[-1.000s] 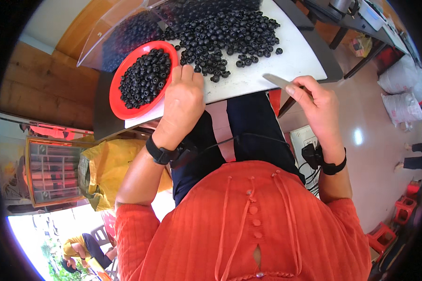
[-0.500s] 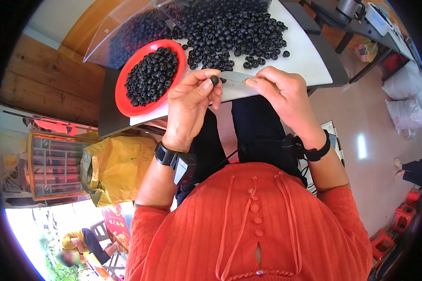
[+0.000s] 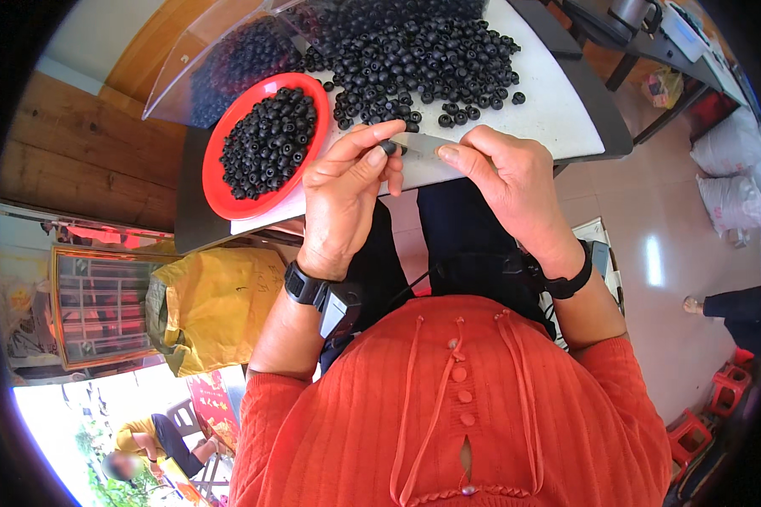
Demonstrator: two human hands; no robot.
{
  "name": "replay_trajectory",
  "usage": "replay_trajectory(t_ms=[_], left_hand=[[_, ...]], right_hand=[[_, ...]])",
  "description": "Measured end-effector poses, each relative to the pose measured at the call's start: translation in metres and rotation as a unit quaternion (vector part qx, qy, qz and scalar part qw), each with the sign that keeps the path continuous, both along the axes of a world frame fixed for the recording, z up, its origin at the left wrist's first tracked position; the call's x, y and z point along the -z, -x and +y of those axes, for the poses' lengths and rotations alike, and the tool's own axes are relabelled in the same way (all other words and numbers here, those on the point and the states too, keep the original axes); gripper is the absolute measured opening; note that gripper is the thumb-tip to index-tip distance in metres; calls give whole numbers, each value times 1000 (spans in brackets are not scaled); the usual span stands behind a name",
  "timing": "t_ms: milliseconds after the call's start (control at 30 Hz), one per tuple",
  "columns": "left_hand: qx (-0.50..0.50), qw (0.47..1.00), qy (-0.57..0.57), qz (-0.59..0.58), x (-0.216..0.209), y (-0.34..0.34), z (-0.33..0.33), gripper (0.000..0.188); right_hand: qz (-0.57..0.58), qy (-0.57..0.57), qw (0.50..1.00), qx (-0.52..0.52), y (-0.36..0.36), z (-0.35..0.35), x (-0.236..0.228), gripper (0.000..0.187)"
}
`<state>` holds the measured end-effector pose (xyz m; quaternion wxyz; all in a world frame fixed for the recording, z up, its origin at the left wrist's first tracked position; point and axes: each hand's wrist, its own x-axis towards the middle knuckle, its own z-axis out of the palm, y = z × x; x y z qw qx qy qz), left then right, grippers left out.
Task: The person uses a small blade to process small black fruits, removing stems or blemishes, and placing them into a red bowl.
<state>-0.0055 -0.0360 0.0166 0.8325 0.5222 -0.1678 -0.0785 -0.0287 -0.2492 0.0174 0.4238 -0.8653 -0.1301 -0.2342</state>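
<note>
Between the thumb and fingers of my left hand (image 3: 338,190) is a small round black bead (image 3: 387,147). My right hand (image 3: 516,177) is closed on a thin pale knife blade (image 3: 423,144), which points left. Its tip meets or overlaps the bead; I cannot tell whether it cuts in. The knife's handle is hidden in my palm. Left of my hands, a red plate (image 3: 217,190) holds many black beads (image 3: 271,144) with holes. Beyond them a large heap of similar beads (image 3: 423,68) lies on the white tabletop (image 3: 562,118).
A clear plastic panel (image 3: 182,72) stands behind the plate. On the left hangs a yellow bag (image 3: 220,296). White sacks (image 3: 727,203) and red stools (image 3: 690,435) are at the right. A seated person (image 3: 148,439) shows at lower left, and another person's leg (image 3: 727,307) at right.
The bead has turned slightly in my left fingers, and the blade now lies closer over it. At the right, the other person's leg has shifted.
</note>
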Motion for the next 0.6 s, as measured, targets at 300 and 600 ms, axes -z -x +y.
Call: replay_trajectory(t_ms=[300,600], left_hand=[[-13,1000,-3,-3,-1,3,-3,27],[-31,999,-6,-5,3,6,-6,26]], right_hand=[[-22,11,1000,-11,0,-1,0,37],[-43,16,999,-25,-2,-5,4,37]])
